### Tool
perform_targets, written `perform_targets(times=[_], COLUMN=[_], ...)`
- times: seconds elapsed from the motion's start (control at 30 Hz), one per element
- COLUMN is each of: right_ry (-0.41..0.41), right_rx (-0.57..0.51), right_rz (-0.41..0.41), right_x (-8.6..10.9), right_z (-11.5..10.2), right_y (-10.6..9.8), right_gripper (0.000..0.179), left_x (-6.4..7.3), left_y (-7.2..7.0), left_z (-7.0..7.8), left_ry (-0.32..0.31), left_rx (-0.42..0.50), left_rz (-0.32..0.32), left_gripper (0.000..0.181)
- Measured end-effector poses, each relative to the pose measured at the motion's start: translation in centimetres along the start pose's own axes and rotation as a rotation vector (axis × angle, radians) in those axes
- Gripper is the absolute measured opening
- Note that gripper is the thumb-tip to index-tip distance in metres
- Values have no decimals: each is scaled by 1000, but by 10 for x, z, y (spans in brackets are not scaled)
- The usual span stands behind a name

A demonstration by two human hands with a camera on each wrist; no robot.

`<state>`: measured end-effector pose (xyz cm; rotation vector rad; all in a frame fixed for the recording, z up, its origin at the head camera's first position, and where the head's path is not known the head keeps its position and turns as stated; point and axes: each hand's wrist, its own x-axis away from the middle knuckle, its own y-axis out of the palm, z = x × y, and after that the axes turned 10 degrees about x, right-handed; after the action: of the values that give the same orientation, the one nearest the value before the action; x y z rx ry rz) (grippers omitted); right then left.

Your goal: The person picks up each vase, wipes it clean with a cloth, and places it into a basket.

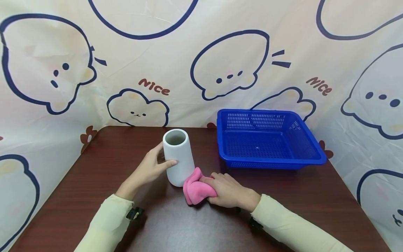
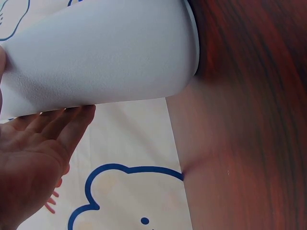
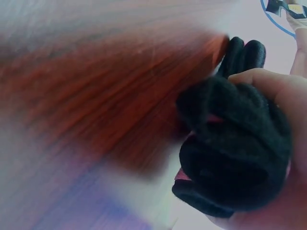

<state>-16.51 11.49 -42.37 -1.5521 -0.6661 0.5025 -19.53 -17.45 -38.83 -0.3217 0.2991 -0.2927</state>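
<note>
A white vase (image 1: 179, 161) with a round open mouth stands on the brown table, near the middle of the head view. My left hand (image 1: 152, 168) grips its left side, thumb across the front and fingers behind. In the left wrist view those fingers lie along the wall of the vase (image 2: 110, 52). Just right of the vase's base, my right hand (image 1: 228, 190) holds a bunched pink cloth (image 1: 198, 190). The cloth meets the vase's lower right side in the head view. Seen from the right wrist, the folded cloth (image 3: 230, 153) looks almost black, wrapped by thumb and fingers.
A blue plastic basket (image 1: 270, 161) with perforated walls sits at the back right of the table (image 1: 104, 168). Behind and at both sides hangs a pale curtain (image 1: 179, 66) printed with cartoon figures. A dark strap (image 1: 134, 213) shows at the left wrist.
</note>
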Motion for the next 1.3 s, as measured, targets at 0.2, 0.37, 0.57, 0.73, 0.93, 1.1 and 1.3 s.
perform_targets(times=[0.2,0.37,0.57,0.73,0.93,1.1,1.3], right_ry=[0,-2,1,-9,-19,-14,-6], right_rx=[7,17,4,11,23,18,10], right_rz=[1,6,5,19,55,59,71], right_x=[0,0,1,3,5,7,10], right_z=[1,1,0,2,5,5,6], right_y=[2,2,1,4,6,6,6], right_gripper=[60,59,59,60,57,56,55], left_x=[0,-1,-1,-1,-1,-1,-1], left_y=[0,0,0,0,0,0,1], left_z=[-1,0,1,1,0,-1,0], left_ry=[-3,-13,-24,-18,-4,-17,-23], left_rx=[3,2,-5,-8,-4,-6,-7], left_rz=[4,0,1,2,1,-1,2], left_gripper=[67,68,70,69,68,68,68])
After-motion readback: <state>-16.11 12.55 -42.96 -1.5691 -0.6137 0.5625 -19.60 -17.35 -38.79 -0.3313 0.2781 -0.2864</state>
